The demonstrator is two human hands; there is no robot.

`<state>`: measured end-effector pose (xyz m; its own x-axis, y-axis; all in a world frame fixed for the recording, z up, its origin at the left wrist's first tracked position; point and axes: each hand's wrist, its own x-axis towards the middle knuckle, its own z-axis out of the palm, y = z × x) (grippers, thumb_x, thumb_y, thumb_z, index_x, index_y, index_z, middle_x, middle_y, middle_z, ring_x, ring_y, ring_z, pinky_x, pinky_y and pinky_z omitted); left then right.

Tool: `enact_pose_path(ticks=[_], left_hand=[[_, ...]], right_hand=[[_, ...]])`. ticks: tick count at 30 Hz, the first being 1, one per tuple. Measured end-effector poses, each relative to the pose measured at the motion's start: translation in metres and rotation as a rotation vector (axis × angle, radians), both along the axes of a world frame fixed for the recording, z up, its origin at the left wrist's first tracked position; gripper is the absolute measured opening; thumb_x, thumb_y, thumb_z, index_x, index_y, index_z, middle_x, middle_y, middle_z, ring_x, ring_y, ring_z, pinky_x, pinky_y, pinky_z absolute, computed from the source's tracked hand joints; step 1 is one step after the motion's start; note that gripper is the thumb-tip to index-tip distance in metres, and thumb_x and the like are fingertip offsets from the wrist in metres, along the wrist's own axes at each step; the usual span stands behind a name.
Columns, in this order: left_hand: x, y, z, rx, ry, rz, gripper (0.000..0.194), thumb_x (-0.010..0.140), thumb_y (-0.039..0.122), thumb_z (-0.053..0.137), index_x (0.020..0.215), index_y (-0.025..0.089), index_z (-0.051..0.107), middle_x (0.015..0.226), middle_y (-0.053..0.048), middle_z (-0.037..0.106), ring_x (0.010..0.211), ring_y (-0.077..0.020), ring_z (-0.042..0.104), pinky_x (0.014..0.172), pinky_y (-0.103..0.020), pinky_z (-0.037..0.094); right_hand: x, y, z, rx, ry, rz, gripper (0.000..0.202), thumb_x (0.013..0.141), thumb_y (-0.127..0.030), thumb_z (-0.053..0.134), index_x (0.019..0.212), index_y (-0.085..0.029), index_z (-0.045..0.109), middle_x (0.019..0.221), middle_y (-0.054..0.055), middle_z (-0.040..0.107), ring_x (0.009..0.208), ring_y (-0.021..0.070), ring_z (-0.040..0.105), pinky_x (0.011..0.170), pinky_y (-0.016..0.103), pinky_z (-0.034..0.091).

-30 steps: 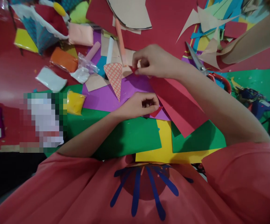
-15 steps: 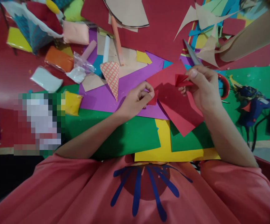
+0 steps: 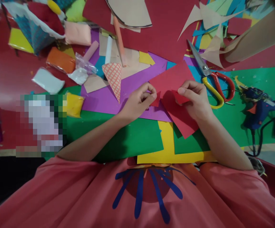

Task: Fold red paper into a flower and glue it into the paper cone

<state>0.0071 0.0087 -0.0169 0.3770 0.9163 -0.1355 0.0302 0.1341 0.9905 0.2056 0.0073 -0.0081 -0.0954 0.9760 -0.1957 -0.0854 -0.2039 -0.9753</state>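
Red paper scraps in both hands. Left hand (image 3: 138, 101) pinched shut on a small red scrap (image 3: 156, 100), thumb & forefinger together at its edge. Right hand (image 3: 194, 99) closed on a second red piece (image 3: 179, 97), fingers curled round it, thumb on top. Both scraps sit just above a big red sheet (image 3: 175, 85) lying tilted on the worktop, hands near each other w/ the sheet between.

Under that: purple sheet (image 3: 132, 91) to the left, green sheet (image 3: 128, 139) near the person, yellow sheet (image 3: 168, 148) at the near edge. Cone-shaped cutout w/ orange grid pattern (image 3: 113, 79) lies on the purple, just far-left of the left hand. Scissors w/ red & yellow handles (image 3: 211, 80) just right of the right hand, blades pointing far. Blue glue gun (image 3: 256, 104) further right on green paper. Yellow bag (image 3: 74, 104) well left; orange bag (image 3: 61, 60) & white bag (image 3: 47, 81) far-left. Another person's arm (image 3: 253, 41) at far right.
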Motion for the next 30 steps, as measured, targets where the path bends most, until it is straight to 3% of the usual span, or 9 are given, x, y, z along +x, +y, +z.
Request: enact_pose_path(ticks=[8,12,16,19,22,24,30], left_hand=[[0.0001,0.0004,0.0018,-0.014,0.002,0.016,0.019,0.086,0.029,0.06,0.078,0.021,0.045,0.047,0.012,0.037,0.037,-0.0016,0.036,0.038,-0.01,0.033],[-0.0001,0.0006,0.0027,-0.03,0.008,0.013,0.021,0.086,0.032,0.062,0.078,0.021,0.045,0.048,0.012,0.037,0.037,-0.0017,0.036,0.038,-0.011,0.033],[-0.0005,0.0009,0.0024,-0.025,0.019,0.006,0.022,0.086,0.034,0.062,0.078,0.021,0.045,0.047,0.012,0.037,0.037,-0.0024,0.035,0.038,-0.012,0.033],[-0.0003,0.0005,0.0013,0.008,0.023,0.027,0.025,0.085,0.036,0.063,0.077,0.021,0.045,0.048,0.011,0.039,0.038,-0.0026,0.037,0.039,-0.012,0.034],[0.0001,-0.0003,0.0007,0.024,0.04,0.037,0.025,0.086,0.036,0.063,0.077,0.022,0.045,0.048,0.011,0.039,0.039,-0.003,0.038,0.041,-0.012,0.036],[0.0003,-0.0005,0.0011,0.015,0.049,0.038,0.023,0.087,0.035,0.062,0.078,0.022,0.045,0.048,0.011,0.039,0.039,-0.003,0.039,0.04,-0.012,0.035],[-0.0002,0.0012,0.0041,-0.007,0.033,0.055,0.021,0.086,0.03,0.06,0.078,0.022,0.043,0.049,0.011,0.038,0.038,-0.0025,0.038,0.037,-0.011,0.032]], right_hand=[[-0.0003,-0.003,-0.0021,0.058,0.132,0.118,0.03,0.073,-0.032,0.08,0.083,-0.024,0.053,0.072,-0.008,0.059,0.053,0.0069,0.06,0.053,0.023,0.053],[-0.0009,-0.0058,-0.0015,0.078,0.217,0.13,0.032,0.074,-0.022,0.076,0.091,-0.028,0.05,0.082,-0.01,0.059,0.048,0.0062,0.06,0.043,0.021,0.049],[-0.0015,-0.0055,-0.0026,0.006,0.2,0.156,0.014,0.082,-0.029,0.063,0.081,-0.024,0.05,0.067,-0.007,0.057,0.044,0.0086,0.055,0.04,0.023,0.045],[-0.002,-0.0031,-0.0025,-0.04,0.152,0.106,0.028,0.085,-0.047,0.056,0.072,-0.022,0.054,0.061,-0.002,0.056,0.049,0.0116,0.055,0.046,0.026,0.047],[-0.0016,-0.002,-0.0024,0.009,0.086,0.033,0.038,0.074,-0.059,0.068,0.071,-0.022,0.058,0.065,-0.002,0.056,0.055,0.0111,0.053,0.051,0.026,0.048],[-0.0008,-0.0025,-0.0035,0.03,0.057,0.013,0.036,0.068,-0.054,0.076,0.072,-0.023,0.06,0.064,-0.004,0.056,0.055,0.0095,0.052,0.054,0.025,0.047],[-0.0014,-0.0051,-0.0072,0.044,0.006,0.059,0.024,0.071,-0.034,0.079,0.079,-0.021,0.061,0.069,-0.005,0.061,0.058,0.0079,0.058,0.058,0.023,0.05]])
